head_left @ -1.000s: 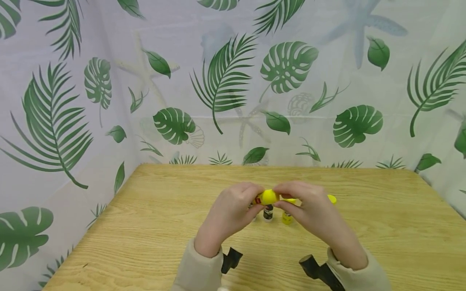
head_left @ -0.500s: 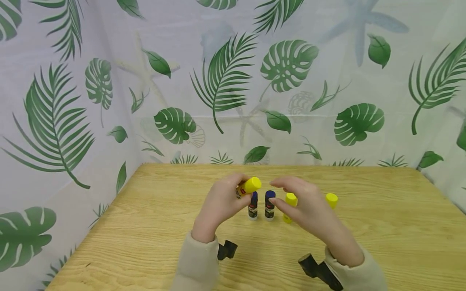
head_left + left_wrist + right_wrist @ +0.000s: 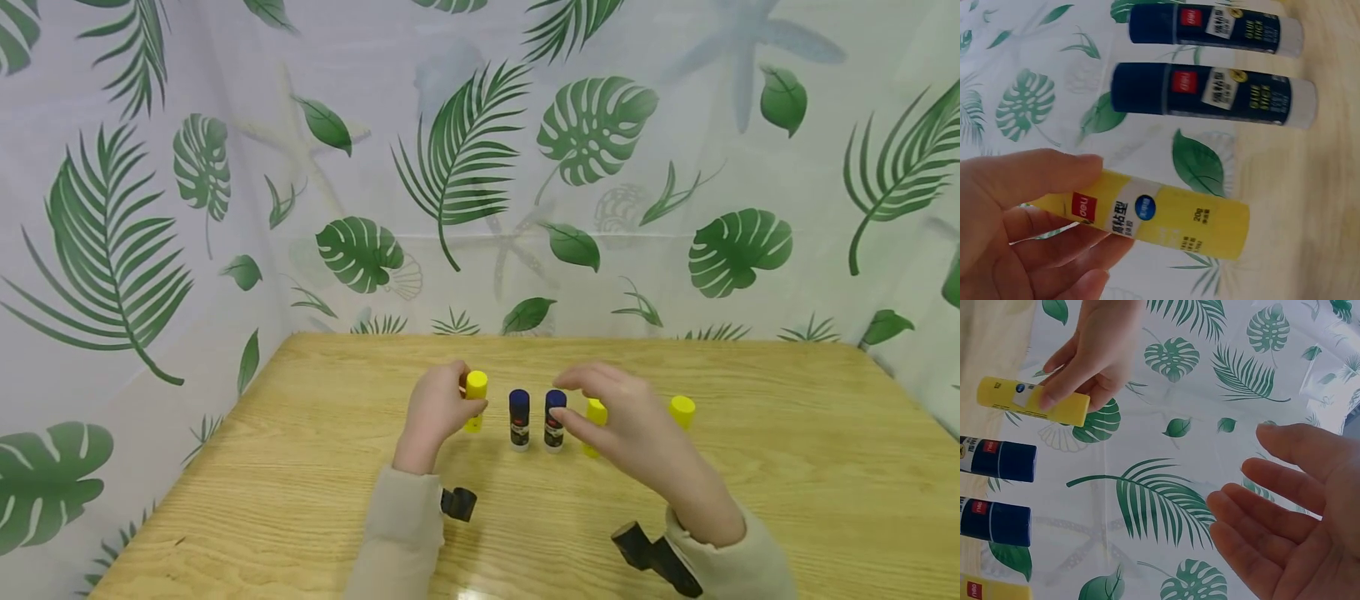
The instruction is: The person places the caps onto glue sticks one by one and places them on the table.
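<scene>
My left hand (image 3: 437, 410) grips a yellow glue stick (image 3: 476, 400) upright between thumb and fingers, left of two dark blue ones. In the left wrist view the thumb and fingers close round the capped end of that yellow glue stick (image 3: 1172, 215). A blue glue stick (image 3: 520, 421) stands beside it, with a second blue glue stick (image 3: 553, 429) to its right. My right hand (image 3: 637, 421) hovers over the right side of the row, fingers apart and loosely bent. Nothing lies in that right hand (image 3: 1291, 506) in the right wrist view.
Partly behind the right hand stands another yellow glue stick (image 3: 596, 410); one more yellow glue stick (image 3: 682, 412) shows farther right. They share a wooden table (image 3: 300, 467). A leaf-patterned cloth (image 3: 480, 192) hangs behind. A black wrist camera (image 3: 656, 560) juts from the right sleeve.
The hands have parted. My left hand has carried the yellow glue stick left and down and turned it upright; both blue glue sticks now show fully. The right hand has opened and stayed nearly in place.
</scene>
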A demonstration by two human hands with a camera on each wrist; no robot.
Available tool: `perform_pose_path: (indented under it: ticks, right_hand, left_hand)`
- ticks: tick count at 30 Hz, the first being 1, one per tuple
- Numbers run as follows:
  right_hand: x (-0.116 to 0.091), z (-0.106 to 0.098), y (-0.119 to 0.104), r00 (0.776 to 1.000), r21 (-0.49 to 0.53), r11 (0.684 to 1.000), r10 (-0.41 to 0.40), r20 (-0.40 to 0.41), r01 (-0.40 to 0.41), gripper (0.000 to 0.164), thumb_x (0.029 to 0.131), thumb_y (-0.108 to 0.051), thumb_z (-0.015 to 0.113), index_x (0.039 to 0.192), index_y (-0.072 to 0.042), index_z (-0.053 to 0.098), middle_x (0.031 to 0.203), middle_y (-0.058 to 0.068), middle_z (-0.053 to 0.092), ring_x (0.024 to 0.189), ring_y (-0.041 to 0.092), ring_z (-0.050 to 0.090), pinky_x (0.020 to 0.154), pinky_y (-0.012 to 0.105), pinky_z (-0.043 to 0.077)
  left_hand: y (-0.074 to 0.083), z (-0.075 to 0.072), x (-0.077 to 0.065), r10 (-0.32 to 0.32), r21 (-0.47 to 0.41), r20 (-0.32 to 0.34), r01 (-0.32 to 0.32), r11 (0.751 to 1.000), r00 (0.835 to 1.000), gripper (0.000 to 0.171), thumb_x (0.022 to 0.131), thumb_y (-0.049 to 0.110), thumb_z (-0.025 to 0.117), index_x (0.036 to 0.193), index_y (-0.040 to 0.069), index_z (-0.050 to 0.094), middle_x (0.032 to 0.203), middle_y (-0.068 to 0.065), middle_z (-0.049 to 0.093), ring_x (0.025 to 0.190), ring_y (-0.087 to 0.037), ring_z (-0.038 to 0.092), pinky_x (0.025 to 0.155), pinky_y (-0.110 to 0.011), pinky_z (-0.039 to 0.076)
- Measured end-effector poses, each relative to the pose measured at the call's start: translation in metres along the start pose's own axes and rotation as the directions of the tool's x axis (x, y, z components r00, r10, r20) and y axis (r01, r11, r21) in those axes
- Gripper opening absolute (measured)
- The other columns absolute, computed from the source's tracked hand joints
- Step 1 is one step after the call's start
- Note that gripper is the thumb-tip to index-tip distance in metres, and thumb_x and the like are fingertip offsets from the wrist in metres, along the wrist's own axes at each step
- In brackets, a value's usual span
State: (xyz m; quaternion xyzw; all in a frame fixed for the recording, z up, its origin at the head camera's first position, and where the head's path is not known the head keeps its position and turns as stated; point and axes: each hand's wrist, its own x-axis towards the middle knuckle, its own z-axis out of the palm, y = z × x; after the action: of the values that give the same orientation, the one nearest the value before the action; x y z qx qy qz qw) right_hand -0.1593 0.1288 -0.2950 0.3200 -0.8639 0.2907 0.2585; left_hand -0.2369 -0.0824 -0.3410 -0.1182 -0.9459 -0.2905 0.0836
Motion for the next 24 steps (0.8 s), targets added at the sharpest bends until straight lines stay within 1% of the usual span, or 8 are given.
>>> perform_pose_path:
  ticks: [4, 8, 13, 19, 22, 24]
  right_hand:
    - [0.000, 0.001, -0.001, 0.999, -0.001, 1.000, 0.021, 0.032, -0.021, 0.022, 0.073, -0.011, 0.072, 0.093, -0.007, 0.063, 0.095, 0.002, 0.061, 0.084, 0.015, 0.057, 0.068, 0.031, 0.048]
    - [0.001, 0.001, -0.002, 0.998, -0.003, 0.999, 0.037, 0.059, -0.037, 0.020, 0.075, -0.013, 0.071, 0.093, -0.009, 0.063, 0.095, 0.002, 0.061, 0.086, 0.016, 0.057, 0.070, 0.032, 0.048]
    - [0.001, 0.002, -0.002, 0.996, 0.006, 0.999, 0.053, 0.075, -0.053, 0.019, 0.076, -0.013, 0.070, 0.092, -0.009, 0.063, 0.095, 0.002, 0.061, 0.087, 0.017, 0.057, 0.072, 0.033, 0.048]
    - [0.000, 0.004, -0.002, 0.994, 0.006, 0.998, 0.068, 0.089, -0.069, 0.019, 0.077, -0.013, 0.069, 0.094, -0.009, 0.063, 0.096, 0.002, 0.061, 0.088, 0.017, 0.056, 0.073, 0.034, 0.047]
    - [0.000, 0.004, -0.002, 0.993, -0.009, 0.997, 0.082, 0.090, -0.081, 0.022, 0.077, -0.014, 0.069, 0.097, -0.007, 0.062, 0.098, 0.004, 0.061, 0.090, 0.019, 0.057, 0.073, 0.036, 0.047]
    - [-0.001, 0.003, -0.001, 0.992, -0.020, 0.995, 0.095, 0.088, -0.094, 0.025, 0.077, -0.015, 0.069, 0.099, -0.006, 0.061, 0.101, 0.006, 0.060, 0.092, 0.021, 0.056, 0.075, 0.037, 0.047]
  left_hand:
    - [-0.010, 0.009, 0.003, -0.055, -0.008, 0.037, 0.055, 0.998, 0.998, 0.028, 0.071, 0.016, 0.073, 0.090, 0.002, 0.058, 0.082, -0.006, 0.059, 0.071, -0.018, 0.055, 0.065, -0.032, 0.046]
    - [-0.015, 0.014, 0.005, -0.086, 0.013, 0.045, 0.085, 0.996, 0.995, 0.029, 0.071, 0.014, 0.073, 0.091, 0.001, 0.056, 0.083, -0.008, 0.059, 0.071, -0.020, 0.055, 0.066, -0.033, 0.047]
    - [-0.021, 0.020, 0.006, -0.084, 0.032, 0.062, 0.082, 0.996, 0.995, 0.030, 0.070, 0.014, 0.073, 0.091, 0.000, 0.056, 0.083, -0.009, 0.060, 0.071, -0.021, 0.056, 0.066, -0.033, 0.047]
    - [-0.025, 0.021, 0.005, -0.082, 0.009, 0.065, 0.081, 0.997, 0.995, 0.031, 0.071, 0.016, 0.073, 0.091, 0.000, 0.055, 0.082, -0.009, 0.059, 0.070, -0.021, 0.056, 0.065, -0.034, 0.047]
    - [-0.025, 0.020, 0.004, -0.094, 0.006, 0.088, 0.094, 0.996, 0.992, 0.035, 0.072, 0.018, 0.073, 0.096, 0.000, 0.054, 0.085, -0.010, 0.060, 0.072, -0.021, 0.057, 0.066, -0.034, 0.047]
    - [-0.023, 0.019, 0.003, -0.101, 0.012, 0.094, 0.101, 0.995, 0.990, 0.042, 0.073, 0.022, 0.072, 0.103, 0.000, 0.052, 0.091, -0.011, 0.060, 0.077, -0.022, 0.057, 0.069, -0.035, 0.047]
